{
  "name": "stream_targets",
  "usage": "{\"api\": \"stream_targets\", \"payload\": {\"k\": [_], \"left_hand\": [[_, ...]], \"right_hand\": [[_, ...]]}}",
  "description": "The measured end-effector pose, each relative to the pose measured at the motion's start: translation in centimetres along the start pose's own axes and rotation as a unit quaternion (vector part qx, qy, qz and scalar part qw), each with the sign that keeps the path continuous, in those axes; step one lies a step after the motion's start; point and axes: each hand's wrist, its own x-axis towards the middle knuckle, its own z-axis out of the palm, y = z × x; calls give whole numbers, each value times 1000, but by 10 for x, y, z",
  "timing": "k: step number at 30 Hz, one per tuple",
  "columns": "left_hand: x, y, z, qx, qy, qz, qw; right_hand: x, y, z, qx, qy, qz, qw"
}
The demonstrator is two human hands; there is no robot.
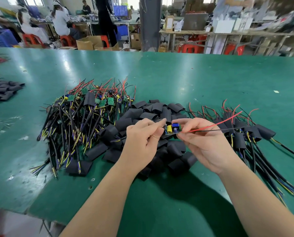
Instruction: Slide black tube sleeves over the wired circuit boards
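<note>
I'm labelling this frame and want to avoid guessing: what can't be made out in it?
Head view:
- Underside of the held circuit board: turned away from the camera.
- Its cable end: covered by the left hand.
- Boards in the finished pile: hidden inside their black sleeves.
- Far-left sleeve pile: cut off by the frame edge.
- Component markings: too small.

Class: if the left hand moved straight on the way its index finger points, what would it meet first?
Probably the fingertips of the right hand, just beyond the circuit board. Depth is unclear: it might pass above them to the pile of black sleeves.
</note>
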Motion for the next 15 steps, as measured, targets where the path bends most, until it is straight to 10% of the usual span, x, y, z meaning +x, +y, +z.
{"api": "stream_targets", "payload": {"k": [7,10,15], "left_hand": [[0,0,-1,-60,20,-53,997],[0,-1,-1,-45,38,-74,995],[0,-4,0,33,60,-82,994]], "right_hand": [[4,3,-5,27,70,47,996],[4,9,-7,-125,137,43,982],[2,14,-17,-657,32,46,752]]}}
